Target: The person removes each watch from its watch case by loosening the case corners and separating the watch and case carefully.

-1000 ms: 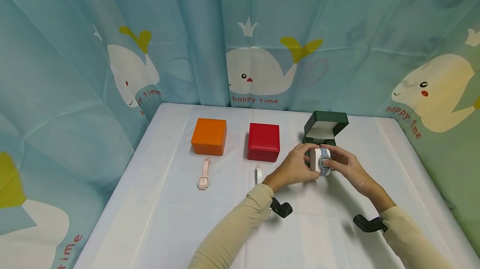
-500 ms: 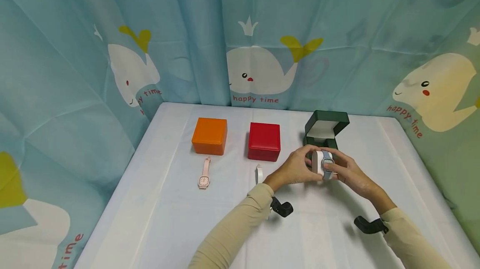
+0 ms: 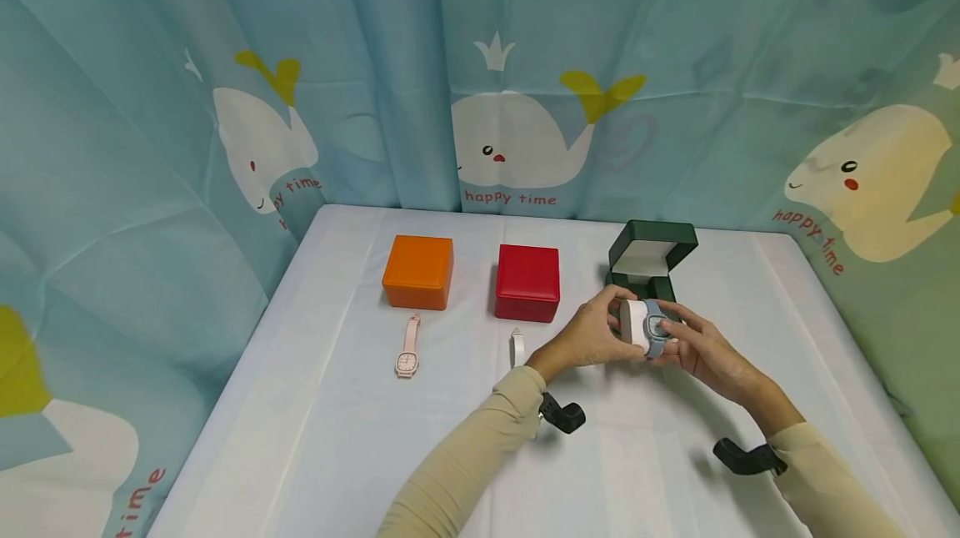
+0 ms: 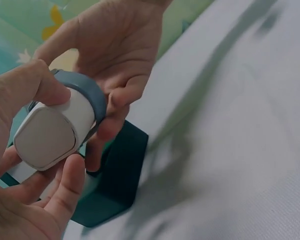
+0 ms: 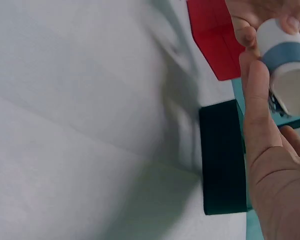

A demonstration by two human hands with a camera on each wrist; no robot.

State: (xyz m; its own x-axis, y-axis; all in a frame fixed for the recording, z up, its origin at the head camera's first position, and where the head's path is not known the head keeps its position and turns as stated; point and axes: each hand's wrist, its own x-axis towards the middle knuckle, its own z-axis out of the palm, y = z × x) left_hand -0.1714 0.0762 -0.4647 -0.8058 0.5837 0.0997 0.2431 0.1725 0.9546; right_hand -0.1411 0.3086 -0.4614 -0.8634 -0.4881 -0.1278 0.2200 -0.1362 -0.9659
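Observation:
A wristwatch [image 3: 657, 326] with a blue-grey strap is wrapped round a white watch cushion [image 3: 632, 323], held up in front of the open green watch box [image 3: 652, 239]. My left hand [image 3: 596, 331] grips the cushion's left end, thumb on its near side and fingers below. From the other side, my right hand [image 3: 708, 350] holds the watch, its thumb at the dial in the head view. The left wrist view shows the cushion's bare flat end [image 4: 45, 140] and the strap [image 4: 82, 87] beyond it. Fingers hide part of the box's base.
An orange box [image 3: 420, 271] and a red box [image 3: 527, 282], both with lids down, stand left of the green one. A pink watch [image 3: 407, 350] lies before the orange box. A white watch [image 3: 517, 348] before the red box is partly hidden by my left arm.
The right hand has shifted slightly down and right and altered its hold on the watch. The cushion has turned a little. The left hand keeps its grip, nearly in place.

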